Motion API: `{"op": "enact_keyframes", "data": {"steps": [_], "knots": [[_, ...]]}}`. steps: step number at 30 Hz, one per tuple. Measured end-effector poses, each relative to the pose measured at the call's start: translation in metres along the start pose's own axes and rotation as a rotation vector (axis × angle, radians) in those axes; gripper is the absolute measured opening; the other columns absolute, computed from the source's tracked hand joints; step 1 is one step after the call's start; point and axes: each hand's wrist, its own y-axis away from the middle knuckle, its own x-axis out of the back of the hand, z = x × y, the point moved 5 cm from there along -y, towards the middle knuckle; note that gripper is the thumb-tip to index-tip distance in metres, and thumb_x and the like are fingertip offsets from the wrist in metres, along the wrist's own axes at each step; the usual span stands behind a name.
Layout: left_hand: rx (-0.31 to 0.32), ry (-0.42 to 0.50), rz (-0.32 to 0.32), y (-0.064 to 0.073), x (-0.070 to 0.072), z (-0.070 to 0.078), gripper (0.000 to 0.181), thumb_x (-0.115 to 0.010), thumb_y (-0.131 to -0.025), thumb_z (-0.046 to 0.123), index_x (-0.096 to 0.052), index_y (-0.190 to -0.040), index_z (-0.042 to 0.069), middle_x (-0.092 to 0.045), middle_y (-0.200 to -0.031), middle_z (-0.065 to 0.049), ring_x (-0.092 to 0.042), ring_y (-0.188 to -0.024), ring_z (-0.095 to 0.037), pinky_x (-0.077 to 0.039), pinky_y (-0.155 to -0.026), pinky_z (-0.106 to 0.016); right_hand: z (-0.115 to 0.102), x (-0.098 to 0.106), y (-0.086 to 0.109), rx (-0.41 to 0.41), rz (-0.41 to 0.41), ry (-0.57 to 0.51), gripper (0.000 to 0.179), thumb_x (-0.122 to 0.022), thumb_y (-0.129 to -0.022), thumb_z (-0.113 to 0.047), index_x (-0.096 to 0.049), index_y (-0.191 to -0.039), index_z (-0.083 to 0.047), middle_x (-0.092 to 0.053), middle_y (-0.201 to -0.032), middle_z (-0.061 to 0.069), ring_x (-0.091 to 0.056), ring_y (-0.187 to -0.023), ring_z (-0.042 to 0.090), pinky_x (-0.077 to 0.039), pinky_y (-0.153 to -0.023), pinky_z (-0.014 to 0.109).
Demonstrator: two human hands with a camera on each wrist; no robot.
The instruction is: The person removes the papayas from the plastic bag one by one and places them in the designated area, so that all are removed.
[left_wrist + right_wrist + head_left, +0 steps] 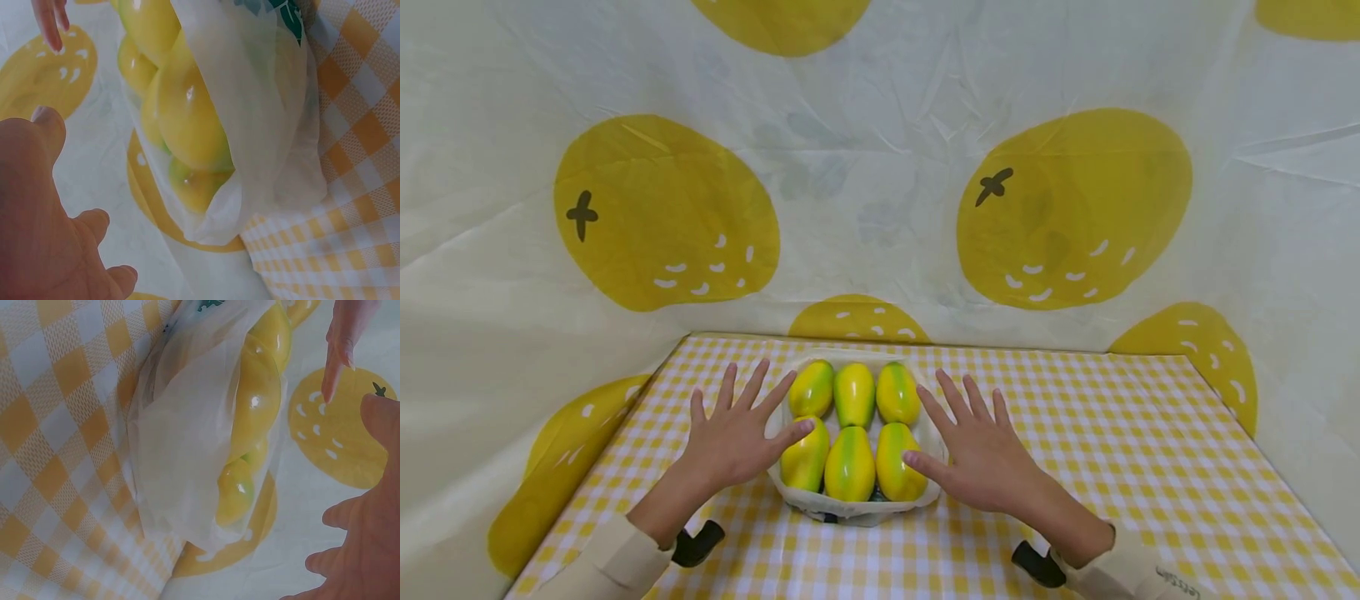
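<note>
Several glossy yellow-green fruits [850, 464], mango- or papaya-like, sit in two rows in a container lined with a whitish translucent plastic bag [820, 503]. My left hand [737, 442] is held at the container's left side, fingers spread and holding nothing. On the opposite side my right hand [983, 457] is spread the same way, also with nothing in it. In the head view both thumbs overlap the front fruits. The left wrist view shows a gap between that hand [37, 212] and the bag [269, 125]; green print marks the bag's side.
A yellow-and-white checked tablecloth [1097, 433] covers the table. Behind it hangs a pale cloth [865, 208] printed with large yellow fruits. Dark curved pieces [698, 543] show at both wrists, next to beige sleeves [617, 558].
</note>
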Motion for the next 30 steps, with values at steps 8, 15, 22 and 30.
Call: {"op": "enact_keyframes", "data": {"steps": [8, 15, 22, 30], "knots": [[0.001, 0.012, 0.004, 0.002, -0.006, -0.004, 0.085, -0.040, -0.096, 0.082, -0.025, -0.166, 0.037, -0.009, -0.178, -0.009, 0.002, -0.161, -0.052, 0.001, -0.113, -0.088, 0.000, -0.007, 0.000, 0.004, -0.007, 0.005, 0.087, -0.047, -0.100, -0.071, -0.024, -0.168, -0.023, -0.007, -0.178, 0.010, -0.009, -0.162, 0.049, -0.005, -0.122, 0.079], [0.005, 0.012, -0.005, 0.002, -0.013, -0.008, 0.087, -0.041, -0.094, 0.083, -0.023, -0.167, 0.037, -0.007, -0.178, -0.008, 0.002, -0.161, -0.052, 0.002, -0.113, -0.087, -0.001, -0.013, 0.000, 0.002, -0.013, 0.010, 0.087, -0.048, -0.099, -0.071, -0.025, -0.168, -0.023, -0.009, -0.178, 0.011, -0.010, -0.161, 0.050, -0.007, -0.123, 0.078], [0.013, 0.028, -0.002, 0.003, -0.020, -0.012, 0.088, -0.041, -0.095, 0.082, -0.024, -0.167, 0.036, -0.008, -0.178, -0.010, 0.002, -0.160, -0.053, 0.002, -0.113, -0.088, -0.001, -0.018, 0.000, 0.001, -0.039, -0.023, 0.085, -0.047, -0.100, -0.070, -0.024, -0.168, -0.023, -0.006, -0.178, 0.009, -0.008, -0.162, 0.049, -0.004, -0.123, 0.078], [0.020, 0.033, 0.003, 0.006, -0.027, -0.016, 0.087, -0.041, -0.095, 0.082, -0.024, -0.167, 0.037, -0.010, -0.178, -0.010, 0.002, -0.160, -0.053, 0.002, -0.113, -0.088, -0.001, -0.028, 0.000, 0.004, -0.050, -0.039, 0.087, -0.049, -0.100, -0.070, -0.024, -0.168, -0.022, -0.008, -0.178, 0.010, -0.008, -0.162, 0.047, -0.004, -0.123, 0.077]]}}
